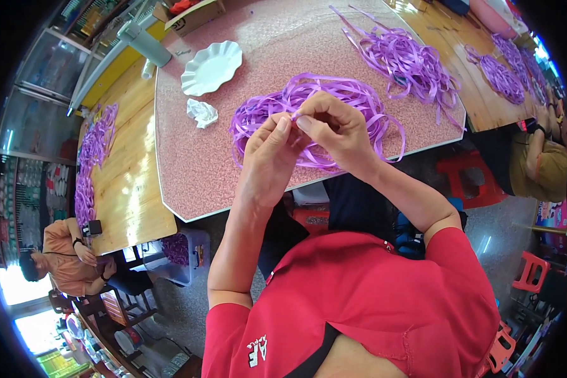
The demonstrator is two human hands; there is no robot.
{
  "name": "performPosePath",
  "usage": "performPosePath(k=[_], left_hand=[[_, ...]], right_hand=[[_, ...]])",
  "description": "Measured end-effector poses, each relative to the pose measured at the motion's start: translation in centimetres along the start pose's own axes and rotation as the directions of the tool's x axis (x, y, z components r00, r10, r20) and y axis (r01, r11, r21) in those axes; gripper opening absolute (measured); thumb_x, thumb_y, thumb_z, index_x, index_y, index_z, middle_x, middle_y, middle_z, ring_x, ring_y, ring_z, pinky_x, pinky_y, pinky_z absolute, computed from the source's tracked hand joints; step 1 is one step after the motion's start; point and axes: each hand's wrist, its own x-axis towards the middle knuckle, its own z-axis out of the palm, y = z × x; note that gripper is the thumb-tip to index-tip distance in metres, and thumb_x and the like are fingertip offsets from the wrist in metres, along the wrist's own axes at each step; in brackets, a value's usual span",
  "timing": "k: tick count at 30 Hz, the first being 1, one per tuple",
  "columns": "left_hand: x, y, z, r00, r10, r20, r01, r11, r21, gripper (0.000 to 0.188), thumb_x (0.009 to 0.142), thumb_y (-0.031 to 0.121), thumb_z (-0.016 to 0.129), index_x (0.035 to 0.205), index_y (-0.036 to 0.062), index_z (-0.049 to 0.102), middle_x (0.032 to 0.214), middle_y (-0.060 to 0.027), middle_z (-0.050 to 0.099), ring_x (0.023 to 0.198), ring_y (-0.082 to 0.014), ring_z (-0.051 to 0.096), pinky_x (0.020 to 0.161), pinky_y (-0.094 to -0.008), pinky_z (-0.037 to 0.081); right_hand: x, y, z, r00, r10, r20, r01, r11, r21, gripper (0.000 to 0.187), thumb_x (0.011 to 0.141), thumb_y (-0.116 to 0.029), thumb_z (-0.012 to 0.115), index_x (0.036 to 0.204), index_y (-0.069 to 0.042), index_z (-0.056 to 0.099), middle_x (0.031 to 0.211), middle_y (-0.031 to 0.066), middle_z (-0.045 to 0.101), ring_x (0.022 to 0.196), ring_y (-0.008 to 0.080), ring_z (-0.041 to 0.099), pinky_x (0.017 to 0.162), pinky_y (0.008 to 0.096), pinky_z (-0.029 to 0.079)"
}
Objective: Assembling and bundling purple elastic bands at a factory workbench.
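Filling the middle of the scene, a pink speckled table point(201, 170) stands between a wooden table on the left point(129, 189) and a wooden table on the right point(485, 120). Near the left one sits a person in an orange top point(69, 255); a person in a tan top point(538, 167) is by the right one.

On the pink table, toward its near edge, lies the purple ribbon pile point(359, 94), its long axis running left to right, with loose loops reaching out at the right end. A second pile point(409, 60) lies far right, stretched from far left to near right, its straight tails pointing far left. More ribbon point(94, 164) trails along the left table, and bundles point(501, 79) lie on the right one.

On the floor at near left, a clear bin point(198, 255) holds a dark purple heap. A cardboard box point(195, 17) at far left has something red at it.

The left hand point(268, 148) and right hand point(340, 132) hang over the ribbon pile, covering its middle. Left of it are a white wavy plate point(212, 67), a green bottle point(143, 44) and crumpled paper point(202, 113).

Thumbs and forefingers of both hands are pinched on a strand point(294, 117), its direction hidden by them.
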Motion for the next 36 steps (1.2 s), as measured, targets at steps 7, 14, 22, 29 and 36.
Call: performPosePath(k=[7,14,22,29,36], left_hand=[[-0.3,1.6,-0.9,0.990,-0.131,-0.057,0.134,0.990,0.045,0.015,0.097,0.018,0.060,0.108,0.0075,0.064,0.103,-0.0040,0.067,0.096,-0.0153,0.063,0.087,-0.0329,0.047],[-1.2,0.6,0.8,0.981,0.116,-0.154,-0.064,0.949,0.309,0.018,0.094,0.010,0.064,0.110,0.0013,0.064,0.107,-0.0061,0.066,0.097,-0.0134,0.061,0.088,-0.0291,0.048],[-0.1,-0.9,0.1,0.814,0.581,0.008,-0.398,0.547,0.737,0.007,0.092,0.002,0.065,0.098,-0.0016,0.062,0.098,-0.0045,0.057,0.090,-0.0106,0.055,0.083,-0.0247,0.046],[0.5,-1.6,-0.1,0.715,0.676,0.180,-0.407,0.193,0.893,0.010,0.089,0.000,0.066,0.096,0.0000,0.059,0.098,-0.0106,0.058,0.090,-0.0198,0.056,0.079,-0.0302,0.046],[0.8,-2.0,0.4,0.681,0.722,0.124,-0.499,0.334,0.800,0.012,0.090,0.001,0.066,0.099,0.0006,0.058,0.099,-0.0106,0.058,0.093,-0.0211,0.056,0.084,-0.0312,0.046]], right_hand=[[1.7,-0.7,-2.1,0.746,-0.535,0.396,0.666,0.583,-0.465,0.029,0.072,0.006,0.073,0.098,-0.005,0.068,0.085,0.0060,0.059,0.067,0.0188,0.060,0.054,0.0295,0.049],[2.1,-1.0,-2.4,0.710,-0.534,0.460,0.701,0.470,-0.536,0.031,0.071,0.004,0.075,0.099,-0.006,0.068,0.085,0.0052,0.059,0.064,0.0166,0.060,0.050,0.0287,0.048],[1.6,-1.1,-1.1,0.842,-0.438,0.315,0.539,0.672,-0.508,0.019,0.074,0.005,0.073,0.091,-0.002,0.067,0.083,0.0062,0.058,0.067,0.0164,0.059,0.056,0.0274,0.048],[1.1,-2.8,-0.7,0.971,0.227,0.073,-0.193,0.929,-0.316,0.007,0.090,-0.007,0.066,0.089,0.000,0.067,0.080,-0.0037,0.060,0.075,0.0007,0.053,0.059,0.0185,0.042],[1.5,-1.8,-1.1,0.905,0.406,0.123,-0.389,0.910,-0.142,0.012,0.093,-0.011,0.064,0.094,0.001,0.067,0.084,-0.0046,0.061,0.077,0.0000,0.053,0.064,0.0175,0.043]])
